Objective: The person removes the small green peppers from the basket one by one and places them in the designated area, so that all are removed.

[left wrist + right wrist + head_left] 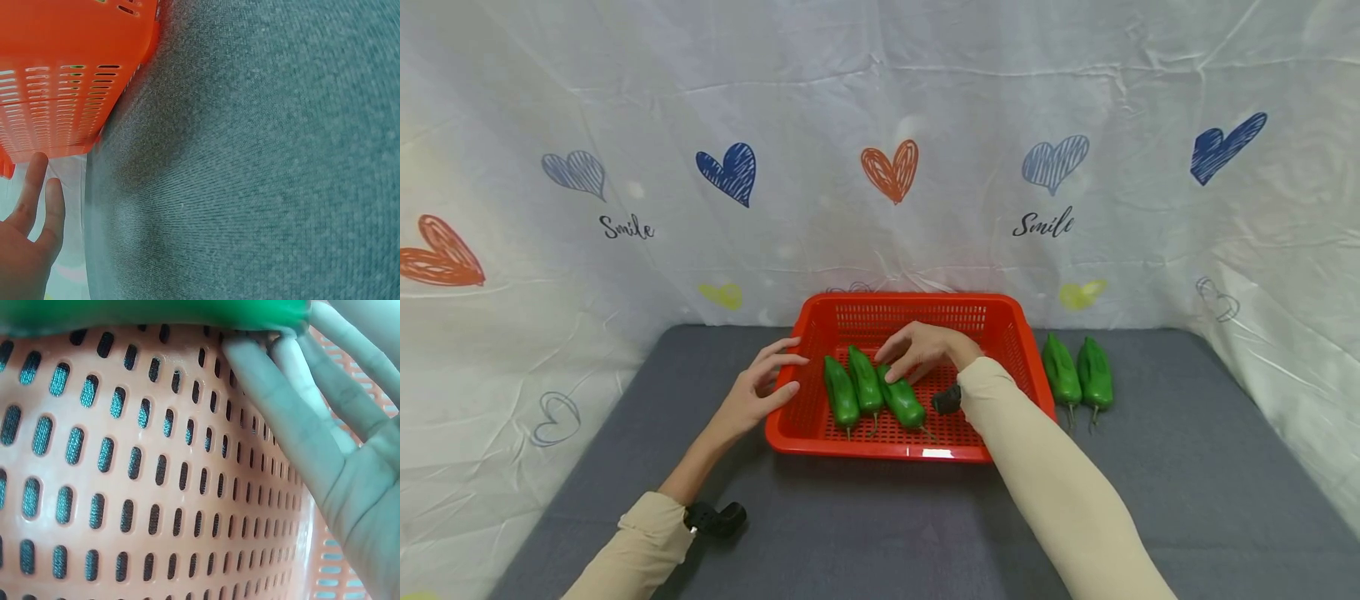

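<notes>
A red plastic basket [857,450] stands on the grey table, with three long green peppers lying side by side in it. My right hand [925,346] reaches inside and pinches the far end of the rightmost green pepper [904,407], thumb on its near side. In the right wrist view that green pepper [150,312] crosses the top, partly cut off, and the fingertips meet its end. At the basket's left rim is my left hand [756,392], fingers spread and loosely bent. The left wrist view shows the left hand [25,244] beside the basket's slotted outer wall [56,106].
Two more green peppers, one near the basket [1062,371] and one farther right [1095,373], lie on the table [865,533]. Behind the table hangs a white curtain [820,100] printed with hearts and "Smile". A black wrist device [718,518] is strapped to the left wrist.
</notes>
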Demonstrator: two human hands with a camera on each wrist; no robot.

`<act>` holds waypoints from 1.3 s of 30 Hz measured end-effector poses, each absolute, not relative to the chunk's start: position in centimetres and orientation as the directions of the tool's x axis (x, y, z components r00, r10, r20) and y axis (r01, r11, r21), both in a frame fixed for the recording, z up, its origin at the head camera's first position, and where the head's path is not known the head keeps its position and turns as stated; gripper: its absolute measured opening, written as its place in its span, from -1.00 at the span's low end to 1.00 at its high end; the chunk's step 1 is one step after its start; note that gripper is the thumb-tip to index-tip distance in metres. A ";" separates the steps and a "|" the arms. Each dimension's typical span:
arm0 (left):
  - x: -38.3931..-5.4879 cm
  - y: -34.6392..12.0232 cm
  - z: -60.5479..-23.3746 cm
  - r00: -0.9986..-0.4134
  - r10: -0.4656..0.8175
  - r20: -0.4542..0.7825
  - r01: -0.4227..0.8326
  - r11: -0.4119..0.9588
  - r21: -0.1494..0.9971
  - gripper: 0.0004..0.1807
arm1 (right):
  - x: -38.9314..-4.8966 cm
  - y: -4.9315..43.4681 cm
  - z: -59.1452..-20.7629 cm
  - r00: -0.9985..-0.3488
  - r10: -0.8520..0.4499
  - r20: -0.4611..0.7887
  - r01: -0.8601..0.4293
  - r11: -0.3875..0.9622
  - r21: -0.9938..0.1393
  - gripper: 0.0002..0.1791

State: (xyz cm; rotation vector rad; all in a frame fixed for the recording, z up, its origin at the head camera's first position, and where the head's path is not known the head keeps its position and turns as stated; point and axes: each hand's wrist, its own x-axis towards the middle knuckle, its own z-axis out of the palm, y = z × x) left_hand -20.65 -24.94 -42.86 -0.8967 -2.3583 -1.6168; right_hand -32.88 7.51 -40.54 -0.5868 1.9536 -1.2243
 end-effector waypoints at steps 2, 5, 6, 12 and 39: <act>-20.7 -25.0 -42.9 -0.813 0.389 0.433 0.545 0.248 0.801 -0.60 | -32.9 7.4 -40.6 -0.616 -0.704 -0.354 0.005 0.445 -0.895 -0.47; -20.7 -25.1 -43.0 -0.820 0.385 0.424 0.537 0.259 0.803 -0.60 | -32.9 7.4 -40.6 -0.616 -0.703 -0.355 0.010 0.443 -0.896 -0.48; -20.7 -25.1 -43.0 -0.820 0.384 0.424 0.537 0.262 0.802 -0.60 | -32.9 7.4 -40.7 -0.616 -0.704 -0.354 0.012 0.441 -0.897 -0.49; -20.8 -25.3 -43.0 -0.822 0.380 0.424 0.538 0.275 0.797 -0.61 | -33.0 7.5 -40.7 -0.614 -0.706 -0.351 0.027 0.426 -0.904 -0.50; -20.7 -25.0 -42.9 -0.821 0.374 0.431 0.540 0.264 0.799 -0.60 | -32.9 8.5 -41.0 -0.627 -0.662 -0.411 0.119 0.439 -0.891 -0.53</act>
